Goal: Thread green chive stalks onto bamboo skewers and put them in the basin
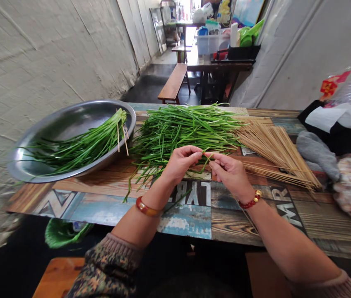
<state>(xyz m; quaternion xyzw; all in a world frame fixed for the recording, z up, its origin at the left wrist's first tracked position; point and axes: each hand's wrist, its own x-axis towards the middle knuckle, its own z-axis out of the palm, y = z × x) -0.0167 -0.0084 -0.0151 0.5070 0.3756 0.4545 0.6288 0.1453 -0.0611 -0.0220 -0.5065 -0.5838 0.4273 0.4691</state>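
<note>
We are working at the table [184, 219] with both hands close together, their fingertips nearly meeting. Our left hand [182, 164] is pinching a green stem [206, 162], thumb and fingertips pressed together; our right hand [230, 174] is pinching the same stem from the other side. Thin sticks [250, 221] are running below our right wrist, slanting toward the near edge; we are not managing to tell whether that hand is gripping them too.

Just beyond our hands, the pile of greens [188, 126] is lying loose across the middle of the table. To its right, skewers [275, 151] are fanning out, their far ends reaching the greens. On the left, a metal basin [66, 122] is holding a bundle [91, 140] of greens, with two skewers [122, 138] sticking out over the rim. A bangle [146, 208] is circling our left wrist, and a red bracelet [251, 200] our right.
</note>
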